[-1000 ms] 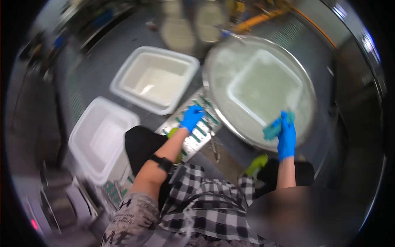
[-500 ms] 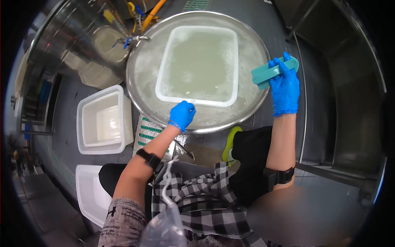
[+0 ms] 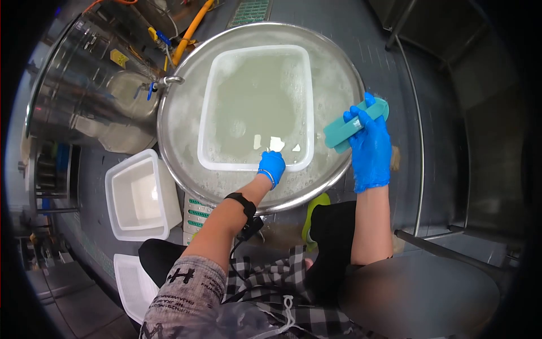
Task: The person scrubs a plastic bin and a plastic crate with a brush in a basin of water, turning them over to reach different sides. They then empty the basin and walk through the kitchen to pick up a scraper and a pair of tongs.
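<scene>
Grey floor (image 3: 389,70) surrounds a wide basin (image 3: 305,198); the right hand (image 3: 372,150) grips a green tool (image 3: 344,131); the left hand (image 3: 272,168) is by white pieces (image 3: 276,143), its hold unclear.

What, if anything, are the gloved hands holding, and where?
The right hand holds a teal tool by its middle; whether the left hand holds anything can't be told.

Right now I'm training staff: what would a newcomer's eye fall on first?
Probably the wide metal basin of cloudy water in the middle, with a white tub inside it. Then the blue-gloved left hand at the tub's near edge beside pale pieces, and the gloved right hand, further right, gripping a teal object.
</scene>
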Available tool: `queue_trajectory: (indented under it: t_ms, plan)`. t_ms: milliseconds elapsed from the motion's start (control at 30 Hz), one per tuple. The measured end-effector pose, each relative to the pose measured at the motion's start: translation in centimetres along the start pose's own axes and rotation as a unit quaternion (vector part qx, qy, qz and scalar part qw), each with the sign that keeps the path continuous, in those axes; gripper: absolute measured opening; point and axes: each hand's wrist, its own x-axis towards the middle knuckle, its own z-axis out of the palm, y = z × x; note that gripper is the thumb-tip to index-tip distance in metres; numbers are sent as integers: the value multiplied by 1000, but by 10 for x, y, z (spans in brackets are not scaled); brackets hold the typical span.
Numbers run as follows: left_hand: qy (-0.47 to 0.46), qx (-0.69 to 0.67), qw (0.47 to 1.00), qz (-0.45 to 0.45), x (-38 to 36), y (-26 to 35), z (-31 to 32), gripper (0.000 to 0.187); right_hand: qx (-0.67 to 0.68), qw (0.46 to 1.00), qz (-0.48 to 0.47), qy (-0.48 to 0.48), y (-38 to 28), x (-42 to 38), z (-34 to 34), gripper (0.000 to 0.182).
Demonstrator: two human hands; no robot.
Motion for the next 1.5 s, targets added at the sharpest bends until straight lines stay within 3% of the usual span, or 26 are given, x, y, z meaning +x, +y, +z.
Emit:
queue_trajectory:
  t_ms: [100,333,433,533,633,1033,1133,1333,1367,1500]
  plan:
    - [24,33,998,43,0,-1,-7,13,-9,1000,6,9,-4,2,1,41]
    - [67,-37,997,30,-4,-11,-25,13,0,1000,0,7,-6,4,-6,40]
    - [9,-128,992,-16,-5,-14,-24,13,12,1000,7,18,-9,3,-5,40]
    - [7,-157,988,3,-10,-23,-49,14,-7,1000,13,12,-10,0,-8,41]
    - [-75,-137,987,48,-11,-37,-79,14,8,1000,24,10,-11,-2,-6,41]
    - [-70,-100,990,71,-31,-67,-144,16,45,999,7,10,-12,0,-19,42]
    - [-53,-95,992,64,-28,-78,-158,16,46,999,7,16,-14,2,-22,42]
    - [112,-116,985,60,-16,-123,-211,20,48,999,1,9,-14,3,-26,44]
    - [113,-141,983,23,-15,-134,-221,29,49,999,1,8,-13,4,-26,44]
    - [239,-237,942,-5,1,-186,-236,22,44,999,-5,22,-12,0,-22,42]
